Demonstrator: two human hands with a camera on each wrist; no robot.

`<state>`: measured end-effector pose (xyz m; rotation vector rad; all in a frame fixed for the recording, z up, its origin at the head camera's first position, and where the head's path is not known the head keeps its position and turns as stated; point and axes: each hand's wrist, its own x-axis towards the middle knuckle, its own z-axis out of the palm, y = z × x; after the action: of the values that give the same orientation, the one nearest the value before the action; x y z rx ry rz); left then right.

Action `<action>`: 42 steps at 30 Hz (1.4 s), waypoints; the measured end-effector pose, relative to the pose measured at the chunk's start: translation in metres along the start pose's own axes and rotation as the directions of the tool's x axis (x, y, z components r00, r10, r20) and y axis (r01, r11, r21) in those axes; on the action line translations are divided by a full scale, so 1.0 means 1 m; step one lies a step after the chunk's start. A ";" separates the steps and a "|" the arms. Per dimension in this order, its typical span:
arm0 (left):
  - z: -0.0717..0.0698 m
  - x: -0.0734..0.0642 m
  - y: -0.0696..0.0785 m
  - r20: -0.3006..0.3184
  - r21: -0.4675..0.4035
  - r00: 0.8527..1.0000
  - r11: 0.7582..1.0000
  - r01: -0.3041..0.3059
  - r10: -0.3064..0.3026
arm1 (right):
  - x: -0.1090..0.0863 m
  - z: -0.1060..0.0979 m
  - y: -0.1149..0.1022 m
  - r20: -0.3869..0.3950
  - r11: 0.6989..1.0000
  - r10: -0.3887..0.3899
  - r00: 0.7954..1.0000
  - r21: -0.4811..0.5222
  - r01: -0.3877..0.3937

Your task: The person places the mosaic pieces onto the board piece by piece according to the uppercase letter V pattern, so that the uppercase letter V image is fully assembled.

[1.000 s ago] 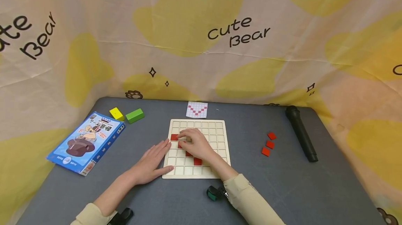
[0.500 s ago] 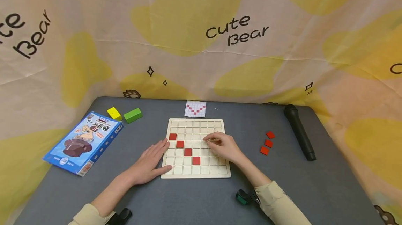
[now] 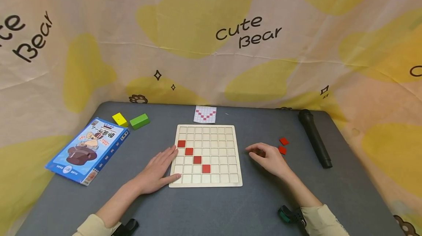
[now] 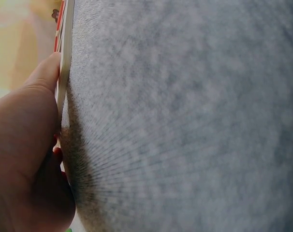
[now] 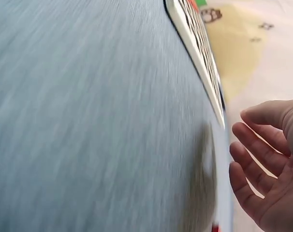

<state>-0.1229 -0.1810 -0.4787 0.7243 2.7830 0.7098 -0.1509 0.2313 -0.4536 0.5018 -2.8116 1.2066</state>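
Watching from my station, I'd judge this about half done: four red tiles (image 3: 197,159) sit in the cells of the pale grid board (image 3: 219,151), stepping down towards the right like the falling side of the V printed on the card (image 3: 205,114) beyond it. The rising side has no tiles yet, so that part looks left to fill. Two loose tiles (image 3: 284,141) lie plainly on the tabletop (image 3: 211,210) right of the board; a red sliver beside the right hand (image 3: 267,157) is too covered for me to make out fully. That hand hovers between board and loose tiles, fingers gently bent and grasping nothing I can see. The left hand (image 3: 156,175) rests against the board's left edge, fingers extended, thumb on the rim.
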 end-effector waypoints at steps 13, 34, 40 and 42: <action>0.001 0.000 0.000 -0.007 -0.005 1.000 1.000 -0.003 0.003 | -0.038 -0.046 0.035 -0.096 0.986 0.020 0.995 -0.162 -0.036; 0.001 -0.001 0.000 -0.003 0.001 1.000 1.000 0.001 -0.001 | -0.040 -0.040 0.045 -0.064 0.977 -0.020 0.998 -0.214 0.006; 0.001 -0.001 0.000 -0.002 -0.008 1.000 1.000 0.009 -0.009 | -0.034 -0.035 0.043 -0.065 0.976 -0.006 0.998 -0.217 -0.008; 0.001 -0.001 0.000 -0.005 -0.004 1.000 1.000 0.005 -0.005 | -0.032 -0.032 0.041 -0.065 0.978 -0.003 0.998 -0.211 -0.011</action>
<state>-0.1223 -0.1811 -0.4794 0.7155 2.7857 0.7167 -0.1360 0.2893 -0.4647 0.4350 -2.8410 0.8922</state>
